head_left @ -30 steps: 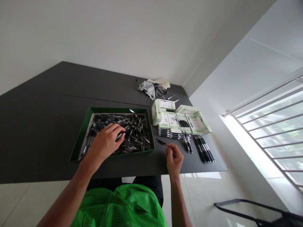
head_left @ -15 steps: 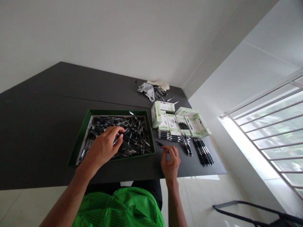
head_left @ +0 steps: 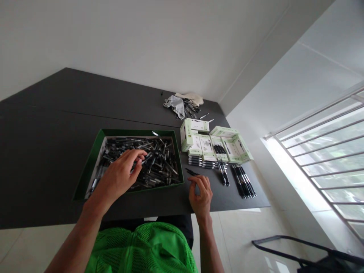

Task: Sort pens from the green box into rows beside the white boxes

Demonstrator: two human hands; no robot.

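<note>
My left hand is over the green box, its thumb and forefinger closed on a pen, most of which the fingers hide. Many black and clear pens lie jumbled in that box. Just right of the box, my right hand is low over the table with curled fingers. Dark pen ends stick out from its fingertips toward the left; the rest of them is hidden by the hand.
Light green pen cartons stand beyond my right hand, with stacked pens before them. A row of black pens lies near the table's right edge. A grey cloth and more pens are at the back.
The view has shifted slightly. My right hand has come a little left and its fingers are more curled over the pen ends. My left hand stays over the box.
</note>
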